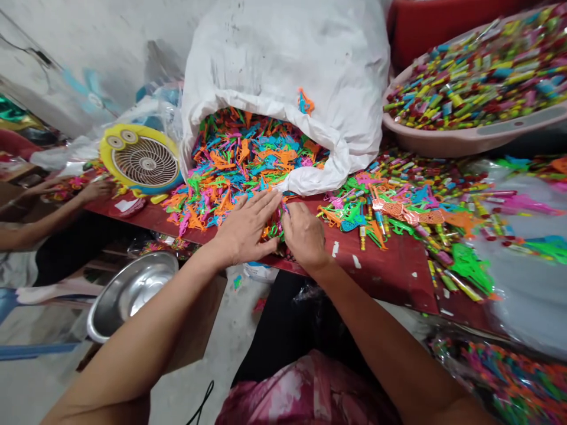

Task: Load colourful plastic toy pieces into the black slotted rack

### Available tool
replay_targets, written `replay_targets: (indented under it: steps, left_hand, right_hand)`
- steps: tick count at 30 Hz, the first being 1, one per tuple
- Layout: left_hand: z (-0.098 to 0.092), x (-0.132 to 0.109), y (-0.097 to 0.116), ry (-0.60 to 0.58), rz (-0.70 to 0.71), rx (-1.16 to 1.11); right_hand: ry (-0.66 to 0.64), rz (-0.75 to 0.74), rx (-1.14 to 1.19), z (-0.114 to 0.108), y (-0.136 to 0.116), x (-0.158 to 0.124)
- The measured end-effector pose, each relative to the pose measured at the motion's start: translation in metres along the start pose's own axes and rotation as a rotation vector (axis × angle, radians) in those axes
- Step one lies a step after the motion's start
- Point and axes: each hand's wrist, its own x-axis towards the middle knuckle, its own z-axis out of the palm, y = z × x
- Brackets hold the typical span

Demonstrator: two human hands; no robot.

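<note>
My left hand (248, 229) is stretched out flat at the table's front edge, thumb apart from the fingers, its fingertips close to my right hand. Curled into a fist, my right hand (305, 237) is closed beside it; what it grips is mostly hidden. Small green and orange plastic pieces (270, 227) show between the two hands. Just behind them, a heap of colourful plastic toy pieces (248, 156) spills from the mouth of a large white woven sack (283, 53).
A pink basin (443, 139) of colourful small tubes stands at the right. Toy pieces and tubes cover the red table (381, 271) there. A yellow fan (146, 162) and a steel bowl (133, 295) are at left. Another person's hand (95, 192) is at far left.
</note>
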Motion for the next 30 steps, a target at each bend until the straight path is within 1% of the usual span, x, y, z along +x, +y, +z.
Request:
replay_targets:
  steps: [4,8,10,15,21,27,30]
  left_hand:
    - [0.0005,-0.0014,0.0000,0.013,0.003,-0.014]
    - [0.0015,-0.0027,-0.0002,0.022,-0.018,-0.005]
    - [0.0016,-0.0026,0.0004,0.017,-0.026,0.000]
    - [0.0017,-0.0021,0.0023,0.015,-0.036,0.001]
    - [0.0031,-0.0030,0.0020,0.029,-0.044,-0.007]
    - [0.0058,-0.0026,0.0003,0.041,-0.042,-0.016]
    - [0.0063,-0.0032,0.0003,0.052,-0.038,-0.024]
  right_hand:
    - [0.048,-0.021,0.019,0.0022,0.0029,0.0012]
    - [0.081,0.016,0.070,0.0026,0.0081,0.0041]
    - [0.065,0.018,0.077,0.0015,0.0078,0.0049]
    - [-0.019,-0.044,0.035,-0.0031,0.0018,0.0057]
    - [0.019,-0.047,0.027,-0.0024,0.0041,0.0079]
    - [0.023,-0.053,0.030,-0.0022,0.0027,0.0077]
    - [0.037,-0.062,0.046,0.0010,0.0073,0.0099]
